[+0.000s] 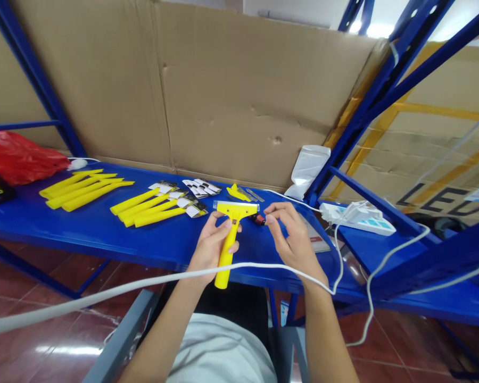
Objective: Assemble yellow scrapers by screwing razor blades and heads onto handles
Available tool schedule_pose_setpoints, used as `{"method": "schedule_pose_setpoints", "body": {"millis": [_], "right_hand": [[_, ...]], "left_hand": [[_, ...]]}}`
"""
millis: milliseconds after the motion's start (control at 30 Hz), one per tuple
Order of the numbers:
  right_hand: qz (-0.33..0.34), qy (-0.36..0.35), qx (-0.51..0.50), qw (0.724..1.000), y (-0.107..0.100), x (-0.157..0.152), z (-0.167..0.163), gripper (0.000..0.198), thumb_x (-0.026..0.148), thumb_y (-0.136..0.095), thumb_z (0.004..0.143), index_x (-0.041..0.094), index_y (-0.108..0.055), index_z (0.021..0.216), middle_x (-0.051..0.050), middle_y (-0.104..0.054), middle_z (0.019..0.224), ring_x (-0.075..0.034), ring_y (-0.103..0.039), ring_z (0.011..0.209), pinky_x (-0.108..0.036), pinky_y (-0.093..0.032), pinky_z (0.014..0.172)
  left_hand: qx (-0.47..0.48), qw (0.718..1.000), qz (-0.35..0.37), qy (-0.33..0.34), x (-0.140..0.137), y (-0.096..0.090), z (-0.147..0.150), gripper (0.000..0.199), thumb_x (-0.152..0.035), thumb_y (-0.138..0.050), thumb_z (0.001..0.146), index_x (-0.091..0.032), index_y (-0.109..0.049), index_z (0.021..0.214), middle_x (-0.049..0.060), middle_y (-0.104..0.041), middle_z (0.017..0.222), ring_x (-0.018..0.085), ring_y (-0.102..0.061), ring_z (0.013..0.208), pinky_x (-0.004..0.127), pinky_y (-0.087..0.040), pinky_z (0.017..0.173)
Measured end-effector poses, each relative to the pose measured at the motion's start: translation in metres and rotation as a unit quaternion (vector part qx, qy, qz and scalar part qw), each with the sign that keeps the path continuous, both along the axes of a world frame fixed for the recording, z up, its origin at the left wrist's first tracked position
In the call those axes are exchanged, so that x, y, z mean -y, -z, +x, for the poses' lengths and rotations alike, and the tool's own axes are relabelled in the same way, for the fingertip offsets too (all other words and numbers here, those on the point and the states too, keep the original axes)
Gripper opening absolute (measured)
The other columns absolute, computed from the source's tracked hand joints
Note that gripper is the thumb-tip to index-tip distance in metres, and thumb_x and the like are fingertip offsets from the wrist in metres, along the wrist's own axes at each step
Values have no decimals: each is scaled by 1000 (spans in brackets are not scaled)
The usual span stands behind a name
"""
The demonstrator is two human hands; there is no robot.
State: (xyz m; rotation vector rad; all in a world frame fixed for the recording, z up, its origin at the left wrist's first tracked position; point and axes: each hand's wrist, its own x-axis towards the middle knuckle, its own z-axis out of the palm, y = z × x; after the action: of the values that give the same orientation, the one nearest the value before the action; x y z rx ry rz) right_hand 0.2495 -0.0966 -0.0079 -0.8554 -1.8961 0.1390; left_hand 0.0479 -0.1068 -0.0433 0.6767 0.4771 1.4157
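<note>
My left hand (212,243) is wrapped round the handle of a yellow scraper (225,258), its wide head turned up and away from me. Along the head's far edge runs a clear strip or blade (236,206). To the right of the head is my right hand (289,234), thumb and fingertips drawn together in a pinch; whatever may be between them is too small to make out. Close to those fingertips shows a small red and black object (258,218), partly hidden. Behind the scraper, yellow plastic pieces (238,193) lie on the blue tabletop (159,247).
Yellow scrapers with card-covered heads (155,205) lie left of my hands, with bare yellow handles (85,189) farther left. Black-and-white cards (201,187) lie behind. A red bag (19,154) sits far left, a power strip (359,218) right. A white cable (163,277) crosses before my forearms.
</note>
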Motion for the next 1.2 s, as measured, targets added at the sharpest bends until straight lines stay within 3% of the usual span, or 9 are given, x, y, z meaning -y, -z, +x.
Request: {"method": "schedule_pose_setpoints", "body": {"millis": [267, 533, 667, 867, 1000, 1200], "right_hand": [[31, 74, 128, 988, 14, -16, 4, 18, 30, -53, 114, 21, -66, 105, -18, -59, 135, -30, -65, 117, -51, -59, 102], [46, 72, 176, 981, 21, -21, 3, 19, 28, -51, 114, 20, -68, 111, -20, -55, 138, -33, -61, 125, -54, -58, 108], [13, 50, 145, 988, 18, -18, 5, 19, 31, -54, 113, 22, -68, 104, -17, -55, 134, -31, -61, 127, -52, -56, 110], [-78, 2, 21, 997, 17, -20, 5, 28, 37, -67, 108, 23, -61, 84, -9, -59, 117, -26, -65, 118, -45, -55, 108], [-91, -16, -29, 995, 19, -23, 3, 21, 37, -74, 103, 24, -62, 92, -7, -63, 114, -24, -66, 113, -41, -56, 101], [-62, -27, -36, 997, 19, -24, 0, 13, 37, -73, 105, 26, -70, 99, -8, -67, 118, -26, -67, 120, -46, -55, 110]], "left_hand": [[-73, 997, -1, 37, -1, -1, 5, 53, -24, -95, 83, -24, -56, 119, 5, -71, 101, 18, -69, 87, 17, -47, 47], [-88, 994, -14, 71, -1, -1, 4, 52, -26, -96, 83, -23, -58, 119, 6, -71, 104, 17, -69, 85, 17, -49, 49], [-87, 993, -25, 81, 0, -3, 3, 53, -25, -96, 82, -23, -59, 119, 6, -71, 102, 18, -69, 87, 17, -48, 48], [-78, 993, -28, 84, -2, -3, 3, 54, -22, -96, 82, -22, -59, 121, 7, -72, 104, 18, -70, 86, 16, -48, 47], [-72, 993, -26, 86, -2, -1, 2, 51, -22, -94, 84, -22, -59, 121, 7, -72, 104, 17, -70, 86, 16, -47, 47], [-53, 995, -28, 81, -2, -1, 2, 49, -20, -94, 83, -22, -59, 117, 6, -71, 103, 17, -71, 85, 15, -45, 47]]}}
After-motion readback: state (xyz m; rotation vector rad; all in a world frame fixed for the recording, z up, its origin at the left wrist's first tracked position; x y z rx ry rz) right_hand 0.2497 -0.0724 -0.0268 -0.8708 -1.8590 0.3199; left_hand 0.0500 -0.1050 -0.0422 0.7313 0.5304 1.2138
